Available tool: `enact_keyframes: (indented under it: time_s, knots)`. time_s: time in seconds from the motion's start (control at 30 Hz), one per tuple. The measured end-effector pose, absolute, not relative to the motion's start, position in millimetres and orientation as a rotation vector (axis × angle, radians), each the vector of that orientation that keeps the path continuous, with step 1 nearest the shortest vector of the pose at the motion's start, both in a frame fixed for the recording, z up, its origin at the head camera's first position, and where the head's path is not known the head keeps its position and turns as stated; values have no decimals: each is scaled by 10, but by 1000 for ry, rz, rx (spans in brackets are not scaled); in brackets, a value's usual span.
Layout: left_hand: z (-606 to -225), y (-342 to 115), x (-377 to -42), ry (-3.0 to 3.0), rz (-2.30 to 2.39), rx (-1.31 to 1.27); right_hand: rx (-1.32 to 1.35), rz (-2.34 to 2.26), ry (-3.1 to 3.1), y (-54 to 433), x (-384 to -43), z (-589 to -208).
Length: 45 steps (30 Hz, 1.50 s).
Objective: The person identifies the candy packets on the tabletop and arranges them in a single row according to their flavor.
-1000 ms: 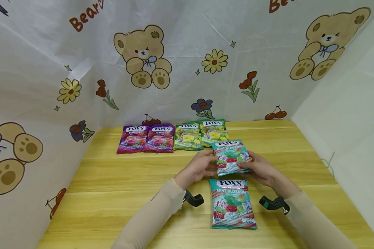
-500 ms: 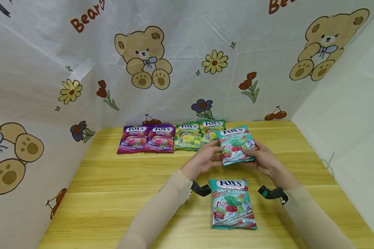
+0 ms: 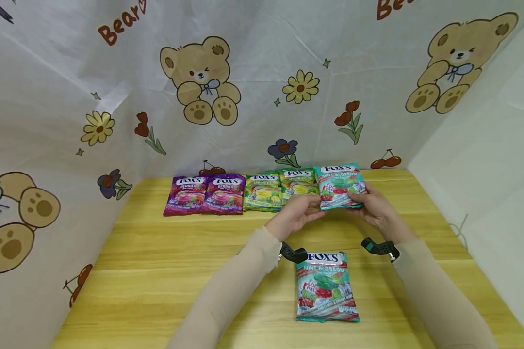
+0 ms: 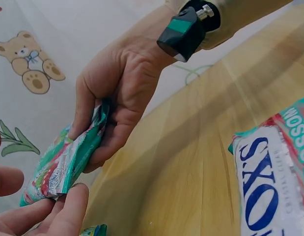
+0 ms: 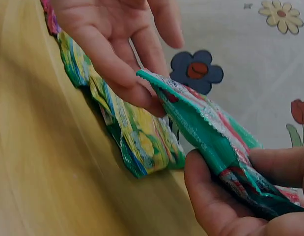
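My right hand (image 3: 377, 209) pinches a teal bag of mint candy (image 3: 338, 186) by its lower right side, thumb on the front and fingers behind. The bag is raised at the back of the table, beside the row of other bags. At its lower left corner is my left hand (image 3: 298, 213). In the right wrist view, the left hand (image 5: 117, 44) has loosely extended fingers touching the bag's corner, its thumb apart from the bag. A second teal mint candy bag (image 3: 326, 288) lies flat near the front, below the wrists.
Two purple berry candy bags (image 3: 225, 194) and two yellow-green candy bags (image 3: 263, 192) lie side by side along the back of the wooden table (image 3: 166, 271). Behind them hangs a white sheet (image 3: 262, 140) printed with bears. A white wall (image 3: 484, 160) borders the right side.
Both hands have moved away and to the right, carrying the teal candy bag from mid-table to the right end of the back row. The left fingers have loosened from it. The front bag has stayed put.
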<state>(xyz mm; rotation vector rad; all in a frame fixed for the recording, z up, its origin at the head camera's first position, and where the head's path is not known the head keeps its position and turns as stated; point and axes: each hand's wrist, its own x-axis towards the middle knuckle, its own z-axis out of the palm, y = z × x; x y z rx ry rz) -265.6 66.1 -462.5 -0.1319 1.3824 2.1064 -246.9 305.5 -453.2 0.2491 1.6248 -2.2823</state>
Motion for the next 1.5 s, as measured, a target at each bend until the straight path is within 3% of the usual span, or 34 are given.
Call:
enact_keyframes:
  time_s: [0.8,1.17,1.5]
  knots:
    - [-4841,942,-2865,1375,2123,-320,342,-2016,1971,3189,-3012,-4962]
    - [-4891,976,-2866,1364,2139,-362,404,-1606,2510,3143,-3021,-5038]
    - [-4900,954,-2858,1414,2131,-357,554,-1449,2565,3073,-2994,-4966]
